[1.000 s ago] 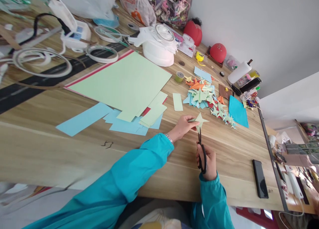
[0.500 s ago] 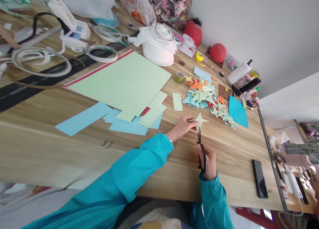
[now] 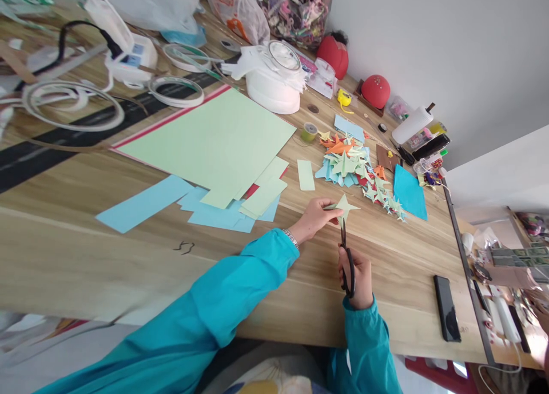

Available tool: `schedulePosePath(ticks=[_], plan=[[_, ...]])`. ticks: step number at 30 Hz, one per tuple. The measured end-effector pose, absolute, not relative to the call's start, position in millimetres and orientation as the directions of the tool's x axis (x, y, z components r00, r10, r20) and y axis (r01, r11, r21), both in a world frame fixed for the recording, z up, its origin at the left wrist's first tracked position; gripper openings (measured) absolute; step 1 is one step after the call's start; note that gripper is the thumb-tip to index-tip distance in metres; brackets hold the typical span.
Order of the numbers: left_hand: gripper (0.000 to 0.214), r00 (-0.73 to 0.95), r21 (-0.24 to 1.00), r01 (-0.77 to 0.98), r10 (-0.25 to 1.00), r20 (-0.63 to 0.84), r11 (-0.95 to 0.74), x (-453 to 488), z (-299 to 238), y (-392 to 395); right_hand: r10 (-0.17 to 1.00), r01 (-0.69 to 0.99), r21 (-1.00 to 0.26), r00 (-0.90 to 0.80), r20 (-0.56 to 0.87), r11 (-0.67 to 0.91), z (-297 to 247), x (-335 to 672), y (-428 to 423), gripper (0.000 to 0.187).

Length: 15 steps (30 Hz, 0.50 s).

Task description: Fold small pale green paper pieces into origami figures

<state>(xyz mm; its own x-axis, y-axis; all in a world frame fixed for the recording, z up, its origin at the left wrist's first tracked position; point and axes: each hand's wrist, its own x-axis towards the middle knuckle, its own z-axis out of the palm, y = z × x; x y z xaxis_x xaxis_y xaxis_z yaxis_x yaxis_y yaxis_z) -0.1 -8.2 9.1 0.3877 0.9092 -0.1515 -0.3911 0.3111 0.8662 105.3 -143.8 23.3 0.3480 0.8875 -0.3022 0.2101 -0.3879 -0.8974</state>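
A pale green paper star (image 3: pixel 348 205) is pinched between the fingers of my left hand (image 3: pixel 315 217), above the wooden table. My right hand (image 3: pixel 360 274) grips black-handled scissors (image 3: pixel 349 268), their blades pointing away from me and meeting the star's lower point. Whether the blades are parted is too small to tell. Just beyond the star lies a heap of folded paper stars (image 3: pixel 345 164) in green, blue, orange and red. A small green paper rectangle (image 3: pixel 306 175) rests to the left of that heap.
Large green sheets (image 3: pixel 210 136) lie left of centre, with blue paper strips (image 3: pixel 143 204) at their near edge. A phone (image 3: pixel 446 308) is near the right table edge. Coiled white strips (image 3: pixel 72 105), a power strip (image 3: pixel 131 59) and plastic bags (image 3: pixel 150 8) crowd the far left.
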Motion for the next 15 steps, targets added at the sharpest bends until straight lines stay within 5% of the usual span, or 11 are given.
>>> schedulePosePath(ticks=[15], plan=[[0.024,0.389,0.869,-0.387,0.909,-0.150,0.309,-0.5,9.6,-8.0,0.900,0.318,-0.871,0.351,-0.259,-0.374,24.5,106.6,-143.2,0.045]])
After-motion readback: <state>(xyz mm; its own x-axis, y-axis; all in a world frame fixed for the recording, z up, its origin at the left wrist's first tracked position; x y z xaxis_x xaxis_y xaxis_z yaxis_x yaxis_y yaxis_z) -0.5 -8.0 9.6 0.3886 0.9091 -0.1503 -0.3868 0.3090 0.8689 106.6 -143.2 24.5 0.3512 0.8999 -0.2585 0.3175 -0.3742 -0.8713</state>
